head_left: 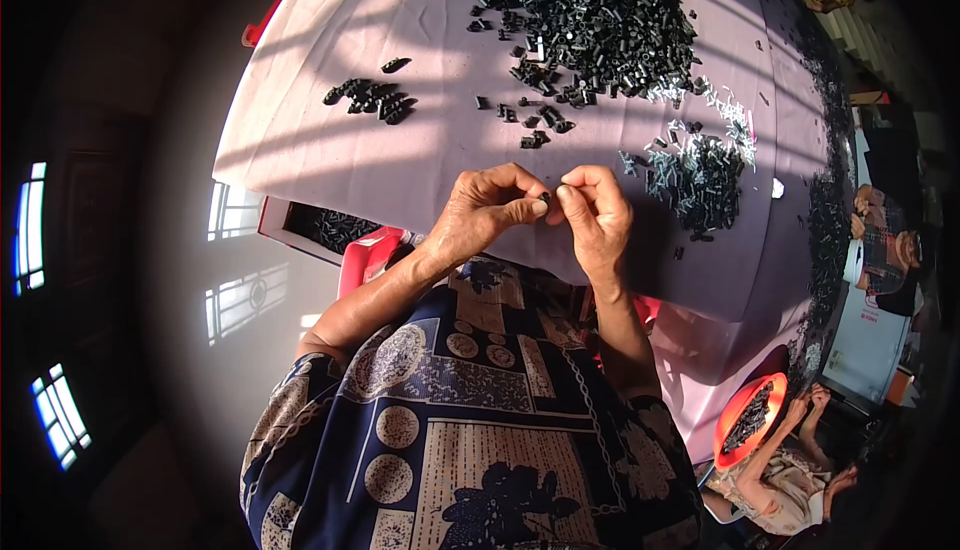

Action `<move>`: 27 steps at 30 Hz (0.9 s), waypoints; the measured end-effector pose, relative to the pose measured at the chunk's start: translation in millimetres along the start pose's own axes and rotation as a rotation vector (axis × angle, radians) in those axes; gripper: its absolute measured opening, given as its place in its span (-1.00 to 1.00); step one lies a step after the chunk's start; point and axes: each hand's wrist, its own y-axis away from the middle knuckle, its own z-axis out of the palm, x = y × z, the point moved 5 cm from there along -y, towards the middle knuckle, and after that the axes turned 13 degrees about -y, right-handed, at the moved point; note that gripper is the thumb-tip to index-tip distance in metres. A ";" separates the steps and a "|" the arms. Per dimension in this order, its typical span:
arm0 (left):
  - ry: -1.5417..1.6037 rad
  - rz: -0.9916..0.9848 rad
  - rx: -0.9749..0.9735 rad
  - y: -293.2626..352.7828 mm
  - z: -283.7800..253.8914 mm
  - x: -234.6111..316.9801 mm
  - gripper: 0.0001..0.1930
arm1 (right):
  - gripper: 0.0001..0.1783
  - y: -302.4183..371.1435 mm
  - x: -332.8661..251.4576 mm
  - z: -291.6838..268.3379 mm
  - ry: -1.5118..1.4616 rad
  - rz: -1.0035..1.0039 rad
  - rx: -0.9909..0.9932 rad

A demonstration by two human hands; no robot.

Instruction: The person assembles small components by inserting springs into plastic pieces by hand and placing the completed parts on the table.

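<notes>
Over the near edge of the pink-covered table (430,140), my left hand (482,206) pinches a small black plastic part (545,197) between thumb and forefinger. My right hand (598,216) is beside it, thumb and fingertips pressed together close to the part. Whatever sits in that pinch is too small to make out. Beyond my hands spreads a big heap of small black parts (610,25). A few loose ones (540,118) lie in front of it. A smaller group of black pieces (370,98) rests to the left. Thin dark grey-green pieces (695,185) are piled to the right.
Small white pieces (732,110) are scattered near the grey-green pile. At the left, below the table edge, are a box of black parts (335,225) and a red plastic chair (368,255). Another person handles parts beside an orange basin (735,450); more people sit farther right.
</notes>
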 end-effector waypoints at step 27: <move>0.137 -0.104 -0.060 -7.3 9.3 -5.1 -0.88 | -0.91 -4.9 -2.3 0.5 -0.394 -0.120 -0.088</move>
